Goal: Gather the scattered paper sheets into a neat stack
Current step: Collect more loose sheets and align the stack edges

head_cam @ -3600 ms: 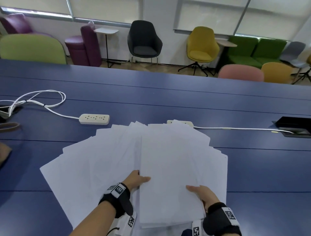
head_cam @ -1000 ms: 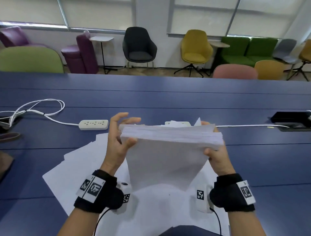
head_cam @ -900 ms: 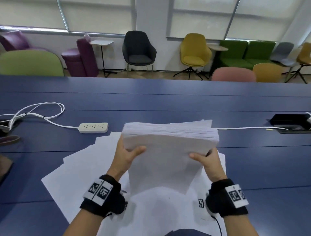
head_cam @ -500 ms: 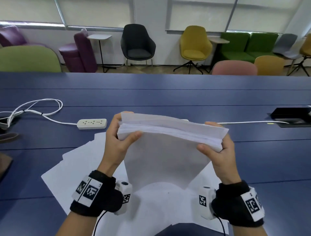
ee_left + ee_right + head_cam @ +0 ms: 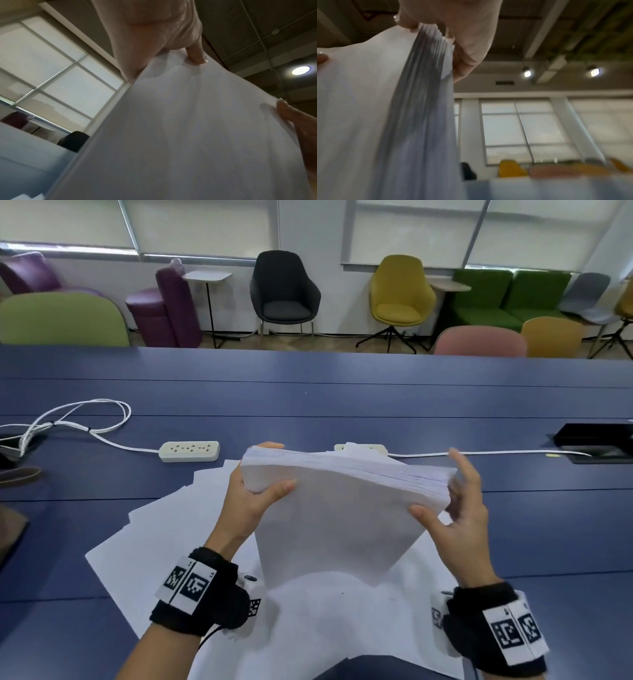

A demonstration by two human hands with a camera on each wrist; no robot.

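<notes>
I hold a thick white paper stack (image 5: pixel 335 508) on end above the blue table (image 5: pixel 342 398), its top edge sloping down to the right. My left hand (image 5: pixel 253 501) grips the upper left corner, thumb on the front sheet and fingers behind. My right hand (image 5: pixel 459 518) lies against the right edge with straight, spread fingers and its thumb on the front sheet. Loose sheets (image 5: pixel 178 535) remain fanned out on the table beneath. The left wrist view shows the stack (image 5: pixel 188 135) under my left thumb. The right wrist view shows the stack's edge (image 5: pixel 423 94) against my right palm (image 5: pixel 467 40).
A white power strip (image 5: pixel 189 451) with a looped cable lies beyond the sheets on the left. A second strip (image 5: pixel 363 447) is partly hidden behind the stack. A black cable box (image 5: pixel 596 441) sits at the table's right. Chairs line the far side.
Within the last second the stack has tipped so its right end sits lower. My right hand has loosened from a grip to straight, spread fingers. The left hand keeps its hold.
</notes>
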